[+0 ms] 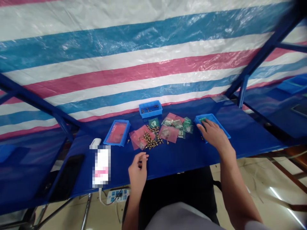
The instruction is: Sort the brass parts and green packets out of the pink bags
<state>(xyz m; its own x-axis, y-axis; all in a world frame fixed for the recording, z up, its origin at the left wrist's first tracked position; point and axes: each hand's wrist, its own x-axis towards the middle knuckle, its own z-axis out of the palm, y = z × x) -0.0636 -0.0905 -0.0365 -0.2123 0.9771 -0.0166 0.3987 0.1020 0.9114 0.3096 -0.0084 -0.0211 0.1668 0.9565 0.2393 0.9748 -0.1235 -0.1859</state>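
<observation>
Right hand (213,133), loosely spread, reaches into blue tray (206,115); left hand (137,167) half-curled.

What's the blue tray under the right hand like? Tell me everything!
The blue tray looks like plastic: a shallow rectangle with low walls and an open top. It sits on the blue table, right of the green packets. A green item lies inside, near its far left corner. The right hand is over it, hiding much inside; whether they touch is unclear.
</observation>
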